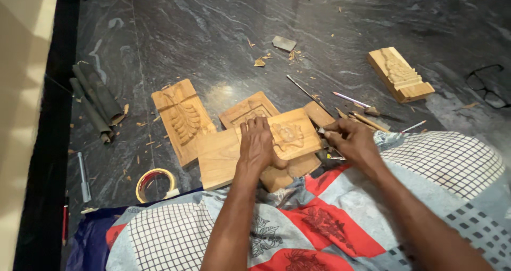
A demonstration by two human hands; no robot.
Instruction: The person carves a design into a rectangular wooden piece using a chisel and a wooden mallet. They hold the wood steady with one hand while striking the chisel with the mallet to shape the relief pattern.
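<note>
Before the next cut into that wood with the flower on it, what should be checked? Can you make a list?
1. Left hand flat on the pale carved wooden panel, pinning it: ok.
2. Right hand has a grip on a small tool: ok.
3. Tool's tip: cannot tell, hidden.
4. Left fingers out of the tool's path: cannot tell.
5. Panel lying steady on the stacked wooden boards: cannot tell.
6. Spare thin chisels lie apart on the dark stone floor: ok.

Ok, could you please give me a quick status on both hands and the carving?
Left hand flat on carved wooden panel. Right hand shut on small tool at panel's edge. More carved panels and chisels close around.
</note>
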